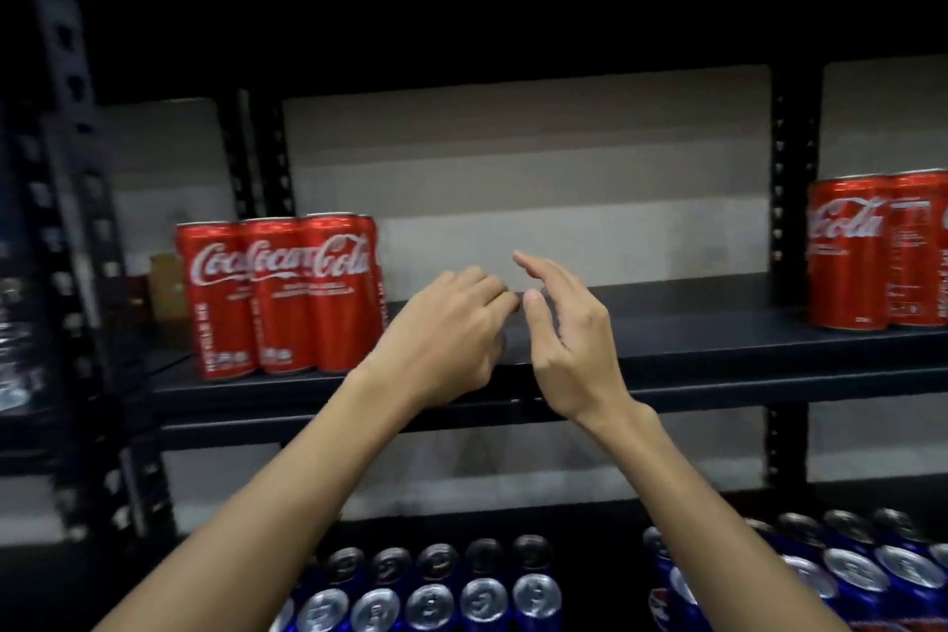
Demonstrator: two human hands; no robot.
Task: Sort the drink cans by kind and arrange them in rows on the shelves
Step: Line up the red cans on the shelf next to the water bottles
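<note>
Several red cola cans (pixel 277 295) stand in a tight group at the left of the dark middle shelf (pixel 718 349). More red cola cans (pixel 872 252) stand at its right end. Both my hands hover over the bare stretch between the two groups. My left hand (pixel 451 334) has its fingers loosely curled and holds nothing. Beside it, my right hand (pixel 569 323) is spread with relaxed fingers, and its thumb tip nearly meets the left hand's fingers. On the shelf below, blue cans (pixel 436 590) stand in rows, seen from above, with a second blue batch (pixel 841 570) to the right.
Black perforated uprights (pixel 790 180) frame the shelving, one thick post at the far left (pixel 66 169). A grey wall shows behind. A small cardboard box (pixel 166 293) sits behind the left cans. Clear plastic bottles (pixel 10 323) are blurred at the left edge.
</note>
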